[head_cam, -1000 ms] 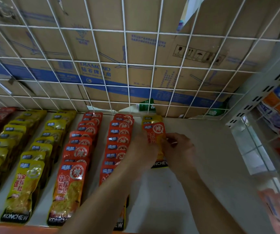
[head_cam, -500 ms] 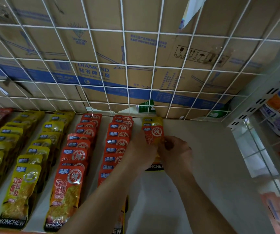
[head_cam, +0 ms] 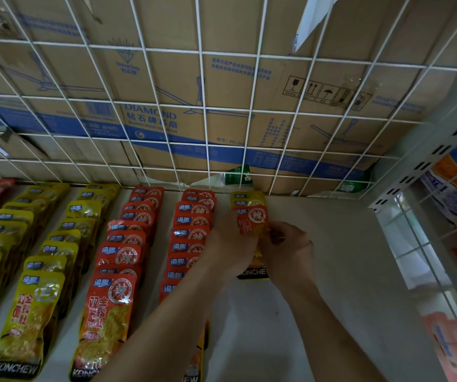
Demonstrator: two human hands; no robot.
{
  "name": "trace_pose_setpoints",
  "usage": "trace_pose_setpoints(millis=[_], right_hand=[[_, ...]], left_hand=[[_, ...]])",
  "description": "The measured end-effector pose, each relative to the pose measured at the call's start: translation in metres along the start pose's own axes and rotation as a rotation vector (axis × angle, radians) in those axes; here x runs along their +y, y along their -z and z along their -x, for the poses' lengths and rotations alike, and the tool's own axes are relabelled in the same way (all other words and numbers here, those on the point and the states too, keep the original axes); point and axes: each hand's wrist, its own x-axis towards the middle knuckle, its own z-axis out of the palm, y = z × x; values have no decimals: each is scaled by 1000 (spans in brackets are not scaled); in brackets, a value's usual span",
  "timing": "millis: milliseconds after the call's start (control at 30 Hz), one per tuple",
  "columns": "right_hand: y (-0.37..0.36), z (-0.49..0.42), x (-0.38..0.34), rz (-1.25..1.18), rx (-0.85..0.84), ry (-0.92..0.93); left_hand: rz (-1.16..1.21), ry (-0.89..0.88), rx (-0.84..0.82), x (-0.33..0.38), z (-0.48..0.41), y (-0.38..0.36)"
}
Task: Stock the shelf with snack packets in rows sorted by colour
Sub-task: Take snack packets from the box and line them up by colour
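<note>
Left hand point(head_cam: 228, 244) grips the red packet point(head_cam: 252, 224) by its left edge and the right hand point(head_cam: 290, 250) pinches its right edge. Packet sits between them, touching both, neither hand nearer. Long axis runs front-to-back, top end toward the wire grid point(head_cam: 208, 150), in line with the short row point(head_cam: 252, 272) under it on the shelf point(head_cam: 332, 271). Yellow packets point(head_cam: 248, 198) head that row. Nearest red row point(head_cam: 191, 235) lies just left of the left hand. Next move looks like straight down or a short shift left; can't tell which.
</note>
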Motion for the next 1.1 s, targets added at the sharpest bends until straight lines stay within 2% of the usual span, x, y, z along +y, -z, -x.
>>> trace_pose_setpoints(millis=[333, 500, 567, 633, 733, 933, 1100], right_hand=[[-1, 5, -1, 83, -2, -8], [10, 9, -9, 66, 12, -37], [17, 14, -16, 91, 14, -2], [21, 19, -25, 153, 10, 114], [20, 27, -44, 350, -41, 297], [-3, 54, -84, 641, -312, 394], [-34, 90, -113, 722, -450, 447]], left_hand=[[-28, 11, -27, -1, 5, 3], [-62, -58, 20, 4, 15, 9], [-65, -143, 23, 7, 25, 18], [-244, -267, 68, 11, 35, 30], [-703, -328, 264, 9, 48, 54], [-953, -116, 382, -26, 88, 114], [-970, 40, 403, -66, 124, 150]])
